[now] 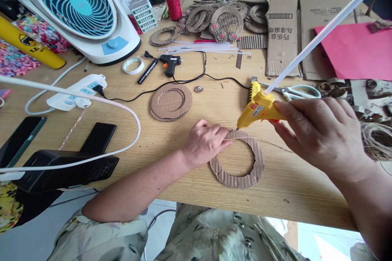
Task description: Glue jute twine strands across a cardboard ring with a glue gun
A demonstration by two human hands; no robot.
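My right hand (324,134) is wrapped round a yellow hot glue gun (257,112), with a long translucent glue stick (324,34) rising from its back. The nozzle points down at the upper rim of a corrugated cardboard ring (255,171) lying on the table; whether it touches is unclear. My left hand (206,142) pinches the ring's upper left edge, its fingertips closed over the rim. A thin strand of twine (277,145) runs from those fingers across the ring's top and off to the right under my right hand.
Behind the ring lie a second cardboard ring (155,104), a small striped rosette (199,89), scissors (301,91) and a black glue gun (170,64) with its cord. A fan (122,45) and power strip (76,91) stand left. Twine (378,140) lies far right; flat cardboard (281,57) is at the back.
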